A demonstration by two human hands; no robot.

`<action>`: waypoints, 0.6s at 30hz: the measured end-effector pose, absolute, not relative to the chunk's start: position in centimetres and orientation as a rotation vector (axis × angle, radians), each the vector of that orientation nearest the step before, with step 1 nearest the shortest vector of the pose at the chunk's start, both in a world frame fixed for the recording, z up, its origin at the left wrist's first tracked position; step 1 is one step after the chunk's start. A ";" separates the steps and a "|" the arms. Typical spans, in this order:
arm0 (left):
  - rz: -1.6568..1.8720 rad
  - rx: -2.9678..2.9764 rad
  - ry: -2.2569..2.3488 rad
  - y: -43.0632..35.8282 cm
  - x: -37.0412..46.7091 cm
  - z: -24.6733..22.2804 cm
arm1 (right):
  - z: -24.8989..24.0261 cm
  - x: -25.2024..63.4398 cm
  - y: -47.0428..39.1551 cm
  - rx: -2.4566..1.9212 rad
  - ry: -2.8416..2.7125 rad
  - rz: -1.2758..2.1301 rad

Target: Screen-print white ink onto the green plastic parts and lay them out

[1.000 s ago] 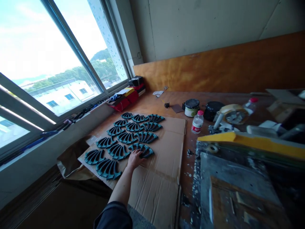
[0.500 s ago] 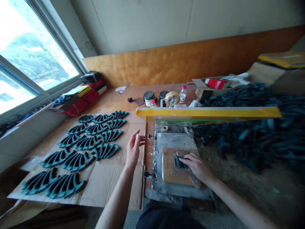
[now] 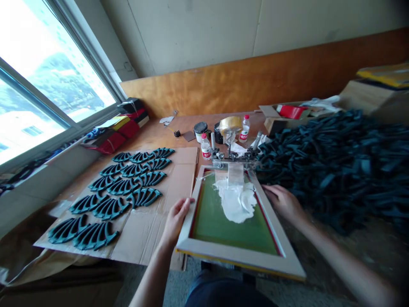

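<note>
A framed green screen [image 3: 213, 217] lies low over the work spot, with white paste [image 3: 238, 204] spread on its upper half and a flat scraper [image 3: 235, 174] standing in the paste. My left hand [image 3: 177, 216] grips the frame's left edge, thumb on top. At the right edge of the frame is my right hand [image 3: 283, 202], its fingers stretched along the side. Metal clamps [image 3: 234, 155] hold the frame's far end. Whatever lies beneath the screen is hidden.
Rows of dark green curved parts [image 3: 111, 206] lie on cardboard [image 3: 140, 238] to the left. A large heap of dark parts [image 3: 335, 166] fills the right. Behind stand bottles [image 3: 206, 147], a black-lidded tub [image 3: 200, 130] and a tape roll [image 3: 230, 123].
The raised frame has swung down, covering the plate and board. My right hand has let go of the small green part and moved to the frame's right side; my left hand has taken the left edge.
</note>
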State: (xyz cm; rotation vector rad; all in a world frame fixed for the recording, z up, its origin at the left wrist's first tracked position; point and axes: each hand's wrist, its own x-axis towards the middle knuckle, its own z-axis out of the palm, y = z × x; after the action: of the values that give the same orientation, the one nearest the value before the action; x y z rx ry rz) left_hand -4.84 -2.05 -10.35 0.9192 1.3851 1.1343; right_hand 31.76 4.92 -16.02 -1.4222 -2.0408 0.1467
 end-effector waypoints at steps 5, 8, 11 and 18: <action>1.041 0.972 1.497 -3.2 -4.8 -18.6 | -12.0 26.8 8.4 -1.358 -2.221 -0.032; 0.984 1.049 1.543 -2.6 -4.8 -20.6 | -12.0 23.1 8.3 -1.414 -2.460 0.029; 0.933 1.114 1.536 -2.6 -5.1 -20.7 | -13.5 22.1 5.8 -1.386 -2.575 0.123; 0.939 1.121 1.520 -2.8 -5.1 -20.6 | -13.8 24.8 0.8 -0.796 -2.807 0.201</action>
State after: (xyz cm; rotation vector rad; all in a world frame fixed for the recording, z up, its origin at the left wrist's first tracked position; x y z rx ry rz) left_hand -5.06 -2.78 -20.61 1.1211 1.5205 0.9388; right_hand 24.79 0.84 -13.81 -0.7956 -2.8067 0.2015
